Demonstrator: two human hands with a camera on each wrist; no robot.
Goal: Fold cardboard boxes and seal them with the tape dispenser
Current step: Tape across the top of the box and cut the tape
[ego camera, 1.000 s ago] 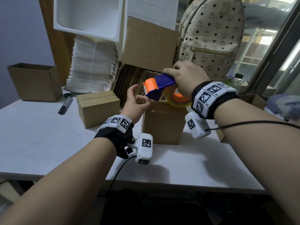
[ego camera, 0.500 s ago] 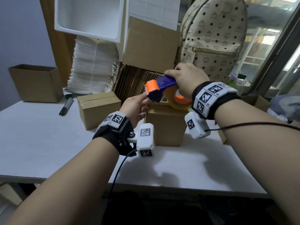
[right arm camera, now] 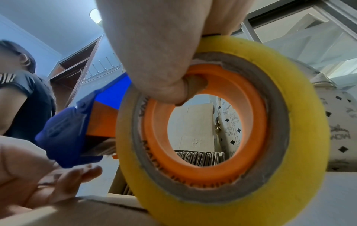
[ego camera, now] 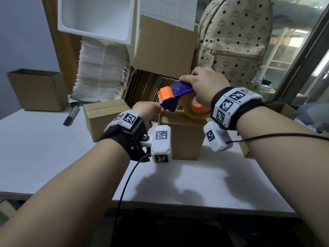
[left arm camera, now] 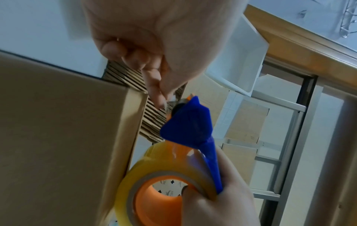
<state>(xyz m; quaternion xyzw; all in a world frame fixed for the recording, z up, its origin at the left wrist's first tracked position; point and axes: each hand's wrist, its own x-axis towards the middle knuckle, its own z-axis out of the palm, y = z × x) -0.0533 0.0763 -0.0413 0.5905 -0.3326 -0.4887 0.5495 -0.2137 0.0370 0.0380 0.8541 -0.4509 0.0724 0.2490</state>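
My right hand (ego camera: 203,88) grips a blue and orange tape dispenser (ego camera: 175,97) with a yellow tape roll (right arm camera: 301,122), thumb hooked through the roll's orange core. The roll sits just above the top of a small closed cardboard box (ego camera: 181,138) at the table's middle. My left hand (left arm camera: 164,99) pinches the loose tape end at the dispenser's mouth, beside the box's left top edge. The box's side (left arm camera: 58,130) fills the left wrist view; the dispenser (left arm camera: 189,122) hangs beside it.
A second closed box (ego camera: 105,116) stands to the left, an open box (ego camera: 37,90) at the far left, and a black marker (ego camera: 71,114) between them. Flat cartons (ego camera: 149,86), a white stack (ego camera: 101,72) and a backpack (ego camera: 235,41) line the back of the white table (ego camera: 44,157).
My left hand has gone from open beside the dispenser to pinching the tape end at its mouth. The dispenser has dropped slightly toward the box top.
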